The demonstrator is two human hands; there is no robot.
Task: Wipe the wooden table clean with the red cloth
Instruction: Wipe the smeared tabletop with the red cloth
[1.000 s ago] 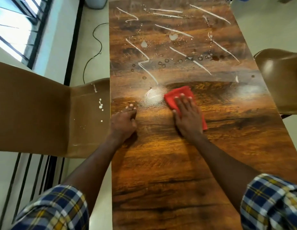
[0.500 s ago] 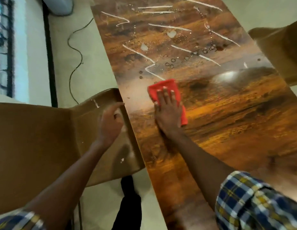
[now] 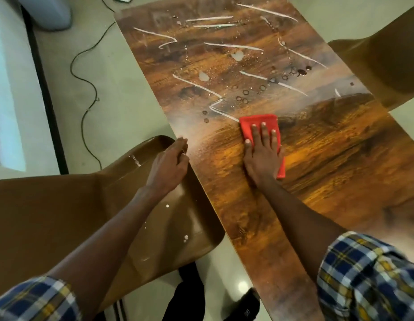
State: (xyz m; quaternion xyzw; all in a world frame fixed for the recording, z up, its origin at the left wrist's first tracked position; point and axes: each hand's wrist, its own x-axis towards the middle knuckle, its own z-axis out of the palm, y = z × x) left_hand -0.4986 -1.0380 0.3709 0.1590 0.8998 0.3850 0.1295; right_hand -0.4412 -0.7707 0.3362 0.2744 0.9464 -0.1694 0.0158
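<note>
Since earlier, left hand (image 3: 169, 166) shifted to table (image 3: 340, 172) edge, fingers curled, nothing held. Cloth (image 3: 259, 126) pressed flat under open right hand (image 3: 262, 156) mid-table. Wiping underway; white streaks (image 3: 196, 86) beyond need forward strokes.

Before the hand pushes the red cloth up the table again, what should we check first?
1. Right hand flat on the folded red cloth: ok.
2. Cloth lying on the brown wooden table: ok.
3. White zigzag streak just ahead of the cloth: ok, it ends at the cloth's corner.
4. Far half clean: not ok, white lines, blobs and ringed drops remain.
5. Left hand steadying the table edge: cannot tell if it grips.
6. Brown plastic chair seat clean: not ok, white spots.
</note>
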